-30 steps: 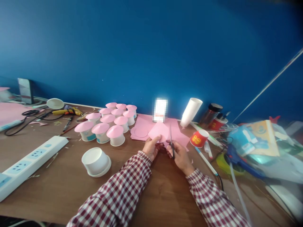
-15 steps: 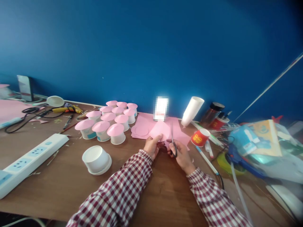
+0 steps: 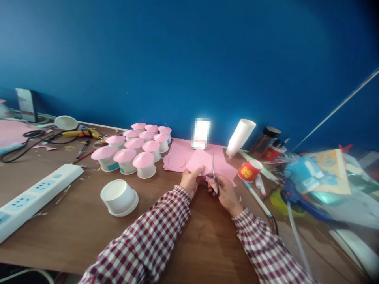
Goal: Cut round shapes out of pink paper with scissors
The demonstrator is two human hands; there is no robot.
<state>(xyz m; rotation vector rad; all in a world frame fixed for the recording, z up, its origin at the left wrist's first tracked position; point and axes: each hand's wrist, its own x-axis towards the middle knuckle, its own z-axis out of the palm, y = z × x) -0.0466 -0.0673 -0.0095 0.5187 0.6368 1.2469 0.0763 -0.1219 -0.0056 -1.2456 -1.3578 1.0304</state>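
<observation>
A piece of pink paper [image 3: 199,161] is pinched in my left hand [image 3: 191,180], thumb on top. My right hand [image 3: 225,192] grips a pair of scissors [image 3: 213,169] by the handles, its blades pointing up and away beside the held paper's right edge. Whether the blades touch the paper I cannot tell. Under and behind both hands lie pink sheets [image 3: 222,156], with a circle outline marked on the left one. To the left stand several white paper cups with pink cone tops [image 3: 143,159].
An upturned white cup [image 3: 119,198] stands front left, near a power strip [image 3: 38,197]. A red cup [image 3: 250,170], a leaning stack of white cups [image 3: 241,136], a dark-lidded jar [image 3: 266,140] and a blue glue gun [image 3: 304,203] are on the right. A bright phone-like screen [image 3: 201,133] leans on the wall.
The camera view has shifted slightly. The scissors have moved a little left towards the held paper. My left hand keeps its pinch.
</observation>
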